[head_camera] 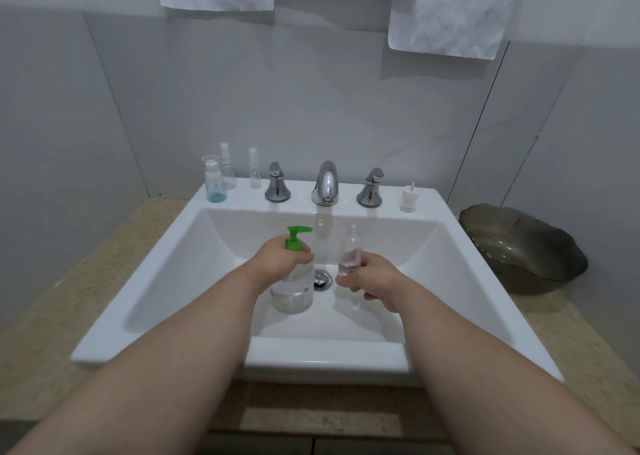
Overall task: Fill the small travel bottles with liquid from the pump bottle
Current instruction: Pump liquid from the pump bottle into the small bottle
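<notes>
A clear pump bottle [293, 292] with a green pump head [296, 237] is held over the white sink basin [398, 246]. My left hand [280, 259] grips its neck just below the pump. To its right, my right hand [374, 278] holds a small clear travel bottle [350, 250] upright with its cap off; a little liquid shows at its bottom. The green spout points right, toward the small bottle but apart from it. On the sink's back left ledge stand three more travel bottles: one with blue liquid [214, 181] and two clear spray bottles [227, 170] [254, 169].
A chrome tap [325, 184] with two handles [276, 182] [371, 188] stands behind the basin. A small white spray cap [408, 198] sits on the right ledge. A dark glass dish [526, 243] lies on the speckled counter at the right. The drain [322, 278] lies between both hands.
</notes>
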Motion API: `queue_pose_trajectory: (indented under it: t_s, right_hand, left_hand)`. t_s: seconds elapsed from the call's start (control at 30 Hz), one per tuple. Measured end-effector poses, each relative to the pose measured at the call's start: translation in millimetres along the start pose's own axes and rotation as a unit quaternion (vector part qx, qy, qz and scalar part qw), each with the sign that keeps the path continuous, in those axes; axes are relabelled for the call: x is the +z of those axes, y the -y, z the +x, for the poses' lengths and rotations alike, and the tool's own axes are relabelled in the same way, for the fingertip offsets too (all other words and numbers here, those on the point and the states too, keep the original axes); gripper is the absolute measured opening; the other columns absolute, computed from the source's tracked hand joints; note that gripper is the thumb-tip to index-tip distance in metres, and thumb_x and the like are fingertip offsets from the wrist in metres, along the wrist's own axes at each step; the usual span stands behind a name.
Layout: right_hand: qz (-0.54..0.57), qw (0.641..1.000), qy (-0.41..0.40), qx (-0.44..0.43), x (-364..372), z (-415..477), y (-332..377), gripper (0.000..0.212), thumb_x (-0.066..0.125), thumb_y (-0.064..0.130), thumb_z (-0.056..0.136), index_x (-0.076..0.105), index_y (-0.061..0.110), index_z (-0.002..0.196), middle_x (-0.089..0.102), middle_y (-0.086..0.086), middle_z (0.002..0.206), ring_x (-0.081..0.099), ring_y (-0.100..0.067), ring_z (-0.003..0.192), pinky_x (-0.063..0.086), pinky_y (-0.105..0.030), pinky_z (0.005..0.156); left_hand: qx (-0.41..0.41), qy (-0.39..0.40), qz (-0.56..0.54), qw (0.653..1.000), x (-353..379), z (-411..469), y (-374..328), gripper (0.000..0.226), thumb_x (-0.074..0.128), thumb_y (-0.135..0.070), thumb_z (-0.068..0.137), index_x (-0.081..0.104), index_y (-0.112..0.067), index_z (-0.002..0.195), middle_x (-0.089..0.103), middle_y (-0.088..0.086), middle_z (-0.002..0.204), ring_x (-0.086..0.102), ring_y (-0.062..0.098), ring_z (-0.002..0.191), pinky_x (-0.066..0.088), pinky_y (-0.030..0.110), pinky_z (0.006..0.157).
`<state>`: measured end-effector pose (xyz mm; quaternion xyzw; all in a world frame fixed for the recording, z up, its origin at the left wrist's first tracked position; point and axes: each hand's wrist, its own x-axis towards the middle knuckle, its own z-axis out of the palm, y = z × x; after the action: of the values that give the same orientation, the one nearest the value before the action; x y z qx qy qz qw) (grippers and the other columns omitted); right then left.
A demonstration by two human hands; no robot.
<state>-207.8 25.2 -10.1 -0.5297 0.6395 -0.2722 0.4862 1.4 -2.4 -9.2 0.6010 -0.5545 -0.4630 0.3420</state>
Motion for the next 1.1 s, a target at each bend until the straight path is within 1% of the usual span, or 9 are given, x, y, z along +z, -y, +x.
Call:
queue_pose_trajectory:
  t_s: [0.13, 0.23, 0.37, 0.6, 0.73, 0.83, 0.93, 1.03, 1.1]
  right_hand:
    - [-0.021, 1.0, 0.008, -0.008, 2.3, -2.1, 1.1, 0.044, 0.079, 0.015, 0.083, 0.058, 0.031, 0.119, 0.068, 0.0, 0.095, 0.065, -0.016, 0.073, 0.044, -0.027, 0.062]
    - [-0.033, 0.999, -0.002, -0.001, 1.6, -1.4, 2.1, 0.036, 0.073, 0.007, 0.082, 0.06, 0.023, 0.112, 0.067, 0.002, 0.092, 0.066, -0.019, 0.072, 0.042, -0.027, 0.061]
    - [-0.088, 0.996, -0.002, -0.005, 0.9, -0.8, 1.6, 0.023, 0.064, 0.004, 0.079, 0.06, 0.018, 0.098, 0.073, -0.007, 0.095, 0.061, -0.018, 0.068, 0.038, -0.025, 0.058]
    - [-0.139, 0.99, 0.011, -0.003, 3.1, 4.6, -3.3, 0.025, 0.061, 0.0, 0.079, 0.064, 0.019, 0.095, 0.068, -0.006, 0.087, 0.071, -0.028, 0.104, 0.041, -0.017, 0.049]
    - [-0.127, 0.992, 0.016, 0.008, 3.5, 8.5, -4.1, 0.027, 0.06, -0.003, 0.077, 0.064, 0.021, 0.091, 0.066, -0.007, 0.077, 0.071, -0.03, 0.105, 0.049, -0.022, 0.055]
    - [-0.123, 0.992, 0.021, 0.009, 3.9, 11.2, -5.6, 0.026, 0.062, -0.005, 0.073, 0.065, 0.018, 0.086, 0.068, -0.012, 0.083, 0.072, -0.032, 0.103, 0.059, -0.037, 0.075]
    - [-0.128, 0.992, 0.016, 0.008, 3.2, 11.3, -6.3, 0.024, 0.059, -0.008, 0.069, 0.064, 0.013, 0.078, 0.072, -0.013, 0.094, 0.068, -0.028, 0.09, 0.057, -0.037, 0.074]
    - [-0.128, 0.992, 0.016, 0.009, 4.2, 11.8, -6.2, 0.02, 0.056, -0.007, 0.074, 0.064, 0.009, 0.081, 0.072, -0.016, 0.09, 0.067, -0.027, 0.083, 0.053, -0.033, 0.068]
    - [-0.132, 0.991, 0.022, 0.014, 5.5, 12.0, -6.3, 0.02, 0.056, -0.007, 0.074, 0.064, 0.01, 0.083, 0.067, -0.015, 0.085, 0.067, -0.029, 0.084, 0.051, -0.033, 0.067]
  left_hand:
    - [0.013, -0.027, 0.065, 0.997, -6.8, 0.1, -1.7, 0.011, 0.075, -0.01, 0.088, 0.066, -0.017, 0.091, 0.068, 0.001, 0.093, 0.062, 0.022, 0.092, 0.047, 0.03, 0.074]
    - [0.021, -0.025, 0.19, 0.981, -17.6, -1.8, -4.4, 0.01, 0.073, -0.022, 0.084, 0.065, -0.022, 0.091, 0.069, -0.002, 0.096, 0.064, 0.023, 0.094, 0.05, 0.038, 0.086]
    - [0.033, -0.027, 0.289, 0.956, -20.4, -4.3, -9.5, 0.012, 0.069, -0.032, 0.083, 0.064, -0.025, 0.092, 0.068, -0.005, 0.094, 0.065, 0.021, 0.093, 0.051, 0.036, 0.083]
    - [0.052, -0.002, 0.329, 0.943, -9.8, -1.8, -15.7, 0.013, 0.069, -0.031, 0.083, 0.057, -0.026, 0.085, 0.066, -0.003, 0.095, 0.064, 0.023, 0.093, 0.053, 0.037, 0.083]
    - [0.044, 0.005, 0.325, 0.945, -13.2, -0.2, -14.9, 0.012, 0.07, -0.032, 0.081, 0.063, -0.025, 0.086, 0.067, -0.005, 0.093, 0.064, 0.021, 0.091, 0.054, 0.037, 0.085]
    - [0.028, 0.02, 0.275, 0.961, -16.1, 2.5, -12.2, 0.009, 0.073, -0.024, 0.081, 0.066, -0.02, 0.082, 0.07, -0.001, 0.092, 0.065, 0.022, 0.09, 0.051, 0.036, 0.084]
    - [0.019, 0.058, 0.177, 0.982, -22.7, 6.8, -6.3, 0.011, 0.08, -0.017, 0.072, 0.071, -0.015, 0.079, 0.077, 0.004, 0.089, 0.07, 0.026, 0.094, 0.052, 0.037, 0.088]
    - [0.028, 0.073, 0.148, 0.986, -26.7, 8.4, -3.0, 0.011, 0.081, -0.008, 0.076, 0.072, -0.014, 0.076, 0.072, -0.001, 0.075, 0.065, 0.023, 0.082, 0.047, 0.031, 0.075]
    - [0.029, 0.083, 0.147, 0.985, -23.4, 5.4, -7.0, 0.007, 0.076, -0.015, 0.081, 0.073, -0.013, 0.075, 0.072, -0.008, 0.069, 0.059, 0.02, 0.078, 0.043, 0.029, 0.07]
